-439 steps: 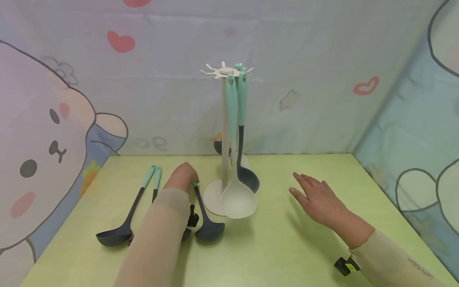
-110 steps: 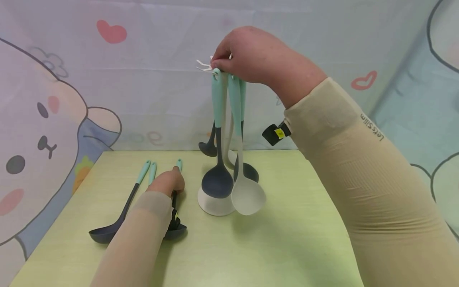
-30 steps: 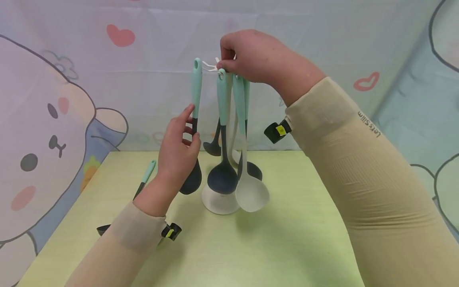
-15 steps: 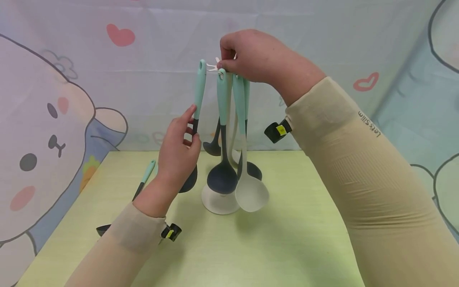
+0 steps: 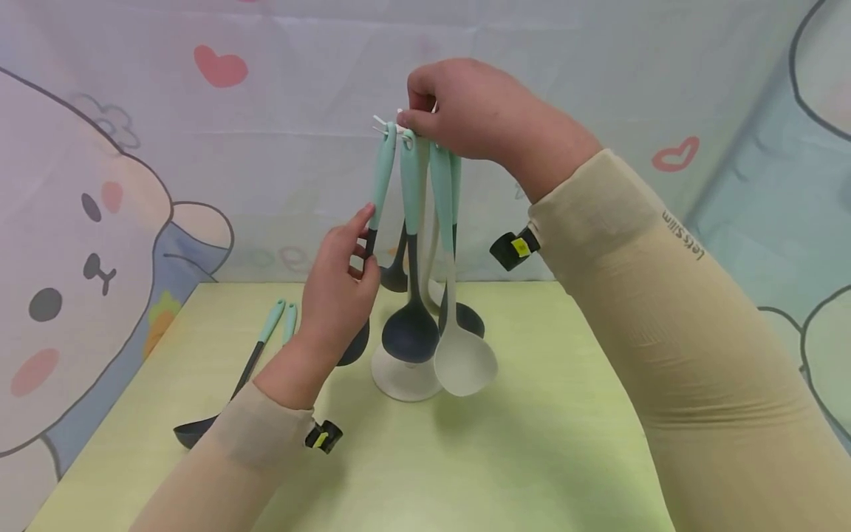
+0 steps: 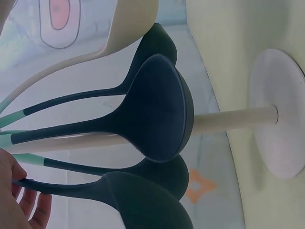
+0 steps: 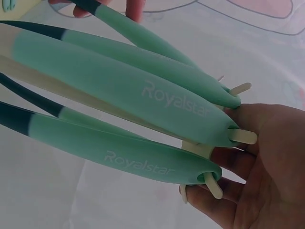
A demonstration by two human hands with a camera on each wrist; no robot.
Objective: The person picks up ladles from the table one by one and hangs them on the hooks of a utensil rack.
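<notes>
Since half a second ago, the mint-handled dark grey silicone ladle [image 5: 379, 192] in the left hand [image 5: 342, 284] has swung in toward the rack, and its top end now meets a white prong beside the right hand's fingertips [image 5: 407, 118].

Nearest the camera, the left forearm hides most of a dark grey ladle [image 5: 249, 366] lying flat on the pale green worktop [image 5: 532, 443]; only its bowl edge and mint handle show, with a second mint handle tip [image 5: 289, 325] just beside it. The left hand pinches the raised ladle at the join of mint handle and dark stem, fingers curled round it; its bowl is largely hidden behind the wrist.

Behind stands the white utensil rack with round base [image 5: 392, 377], carrying another dark grey ladle [image 5: 412, 329] and a cream-white ladle [image 5: 464, 362], both hanging. The right hand [image 5: 475, 107] is clamped on the rack's top hub, covering it, so whether the handle's hole is seated on the prong cannot be told from the head view. The right wrist view shows three mint handles reading "Royalstar" threaded on cream prongs [image 7: 240, 136] against the fingers.
</notes>
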